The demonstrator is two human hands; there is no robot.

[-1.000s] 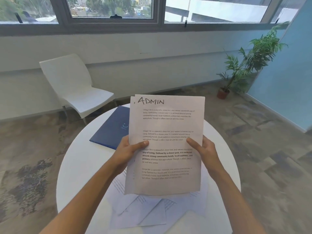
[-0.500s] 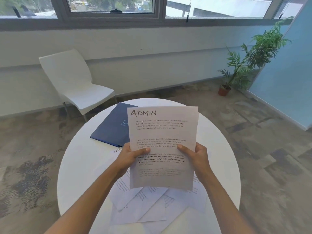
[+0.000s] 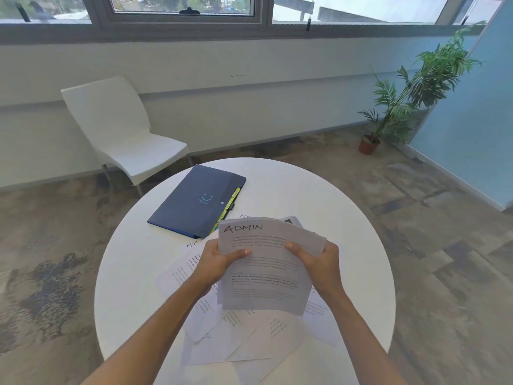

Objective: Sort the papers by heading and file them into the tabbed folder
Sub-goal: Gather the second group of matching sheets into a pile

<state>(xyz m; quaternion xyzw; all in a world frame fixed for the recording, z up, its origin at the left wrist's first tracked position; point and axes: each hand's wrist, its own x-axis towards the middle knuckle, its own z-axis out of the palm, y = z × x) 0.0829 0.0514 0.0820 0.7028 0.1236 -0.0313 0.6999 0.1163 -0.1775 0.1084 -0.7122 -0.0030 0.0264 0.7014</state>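
Now ADMIN sheets (image 3: 266, 269) sat lower than second ago, top edge curling toward table (image 3: 333, 195). Left hand (image 3: 215, 263) and right hand (image 3: 322, 263) each pinched side edge. Tabbed folder (image 3: 191, 202) lay closed at 11 o'clock; loose papers (image 3: 238, 337) underneath. Likely ADMIN batch ready for filing.

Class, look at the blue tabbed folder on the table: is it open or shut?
Shut. The blue folder lies flat on the white table, cover down, with coloured tabs poking out along its right edge.
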